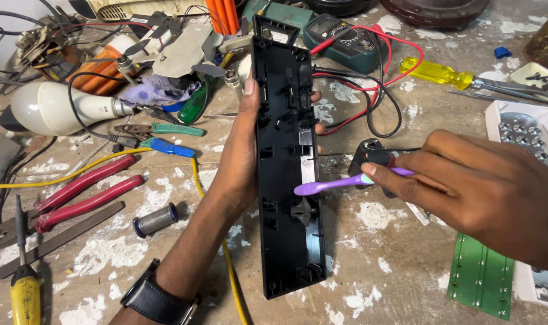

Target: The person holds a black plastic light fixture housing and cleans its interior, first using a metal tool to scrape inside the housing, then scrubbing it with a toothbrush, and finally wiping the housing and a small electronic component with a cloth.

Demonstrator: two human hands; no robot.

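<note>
over the workbench middle, our left hand clasps a long black plastic housing, lengthwise toward us; our right hand pinches a purple toothbrush crosswise onto it.

Both forearms are bare, no sleeves in view; the left hand has a dark watch at the wrist, its strap broad, black and smooth, with a pale metal buckle or case edge showing at the lower side; the right hand wears nothing, no ring or band on its fingers; nails on both hands are short and unpainted; neither hand is gloved.
</note>
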